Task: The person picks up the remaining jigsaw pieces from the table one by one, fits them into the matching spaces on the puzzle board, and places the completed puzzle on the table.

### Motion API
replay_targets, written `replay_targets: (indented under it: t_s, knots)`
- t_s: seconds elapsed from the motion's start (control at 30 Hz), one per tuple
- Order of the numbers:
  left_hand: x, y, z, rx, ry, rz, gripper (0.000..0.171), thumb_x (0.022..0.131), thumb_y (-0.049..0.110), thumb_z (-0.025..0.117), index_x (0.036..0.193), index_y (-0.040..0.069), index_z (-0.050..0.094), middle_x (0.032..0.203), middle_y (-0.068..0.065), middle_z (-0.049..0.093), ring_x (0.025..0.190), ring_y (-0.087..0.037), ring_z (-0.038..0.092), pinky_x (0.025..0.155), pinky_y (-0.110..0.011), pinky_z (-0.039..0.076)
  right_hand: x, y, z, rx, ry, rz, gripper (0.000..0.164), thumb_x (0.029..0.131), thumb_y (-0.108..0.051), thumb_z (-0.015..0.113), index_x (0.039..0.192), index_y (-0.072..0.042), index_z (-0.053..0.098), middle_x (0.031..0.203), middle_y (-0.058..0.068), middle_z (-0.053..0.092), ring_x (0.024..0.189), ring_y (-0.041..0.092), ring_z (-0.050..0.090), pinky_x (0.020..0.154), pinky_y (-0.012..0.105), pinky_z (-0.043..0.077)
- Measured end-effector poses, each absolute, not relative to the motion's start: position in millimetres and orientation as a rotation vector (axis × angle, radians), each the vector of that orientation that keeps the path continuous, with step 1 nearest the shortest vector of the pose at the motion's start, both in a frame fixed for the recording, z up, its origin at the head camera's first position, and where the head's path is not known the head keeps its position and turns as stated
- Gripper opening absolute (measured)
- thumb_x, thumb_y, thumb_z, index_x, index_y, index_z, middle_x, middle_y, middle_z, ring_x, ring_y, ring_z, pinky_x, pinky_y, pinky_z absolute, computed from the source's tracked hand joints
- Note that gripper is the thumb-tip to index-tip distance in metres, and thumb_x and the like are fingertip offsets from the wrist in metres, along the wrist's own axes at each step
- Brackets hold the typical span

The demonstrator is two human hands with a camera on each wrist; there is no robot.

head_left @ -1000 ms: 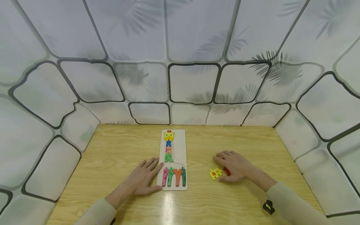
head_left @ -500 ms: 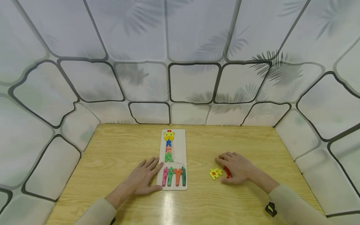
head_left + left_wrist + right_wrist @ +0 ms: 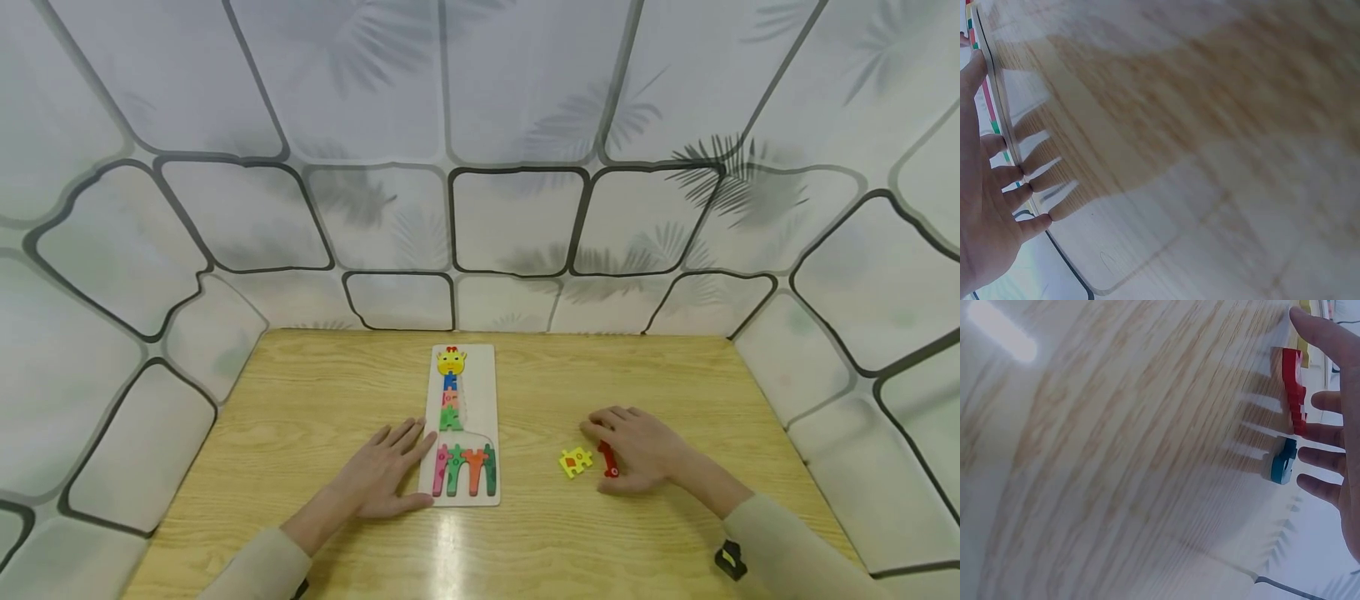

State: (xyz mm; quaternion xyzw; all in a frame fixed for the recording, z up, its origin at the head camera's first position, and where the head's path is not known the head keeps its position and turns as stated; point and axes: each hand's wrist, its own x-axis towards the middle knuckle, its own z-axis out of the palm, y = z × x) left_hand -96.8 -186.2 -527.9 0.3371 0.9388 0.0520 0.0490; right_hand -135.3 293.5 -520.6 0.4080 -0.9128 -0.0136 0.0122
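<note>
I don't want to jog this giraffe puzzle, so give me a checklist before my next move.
1. Left hand at the puzzle board: ok, along its left side.
2. Space between neck pieces and leg pieces uncovered: ok.
3. Yellow piece off the board and in plain view: ok.
4. Red piece pinched: not ok; the thumb of the right hand stands apart from it in the right wrist view.
5. A fingertip touching the red piece: cannot tell.
6. Teal piece visible from the head camera: not ok, hidden there.
</note>
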Motion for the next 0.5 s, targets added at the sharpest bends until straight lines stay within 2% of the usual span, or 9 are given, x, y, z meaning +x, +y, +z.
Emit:
replay_targets:
  t_s: [0.5]
  knots:
    - [-97.6, -186.2, -530.1, 1.024, 2.854, 0.166, 0.094, 0.096, 0.075, 0.053, 0.165, 0.012, 0.037, 0.171, -0.019, 0.036, 0.159, -0.039, 0.037, 0.126, -0.060, 0.038, -133.2, 302.5, -519.3, 1.224, -2.901, -0.031, 0.094, 0.083, -0.080, 0.066, 0.150, -0.014, 0.059, 0.145, 0.013, 0.063, 0.129, 0.035, 0.062, 0.102, 0.057, 0.056]
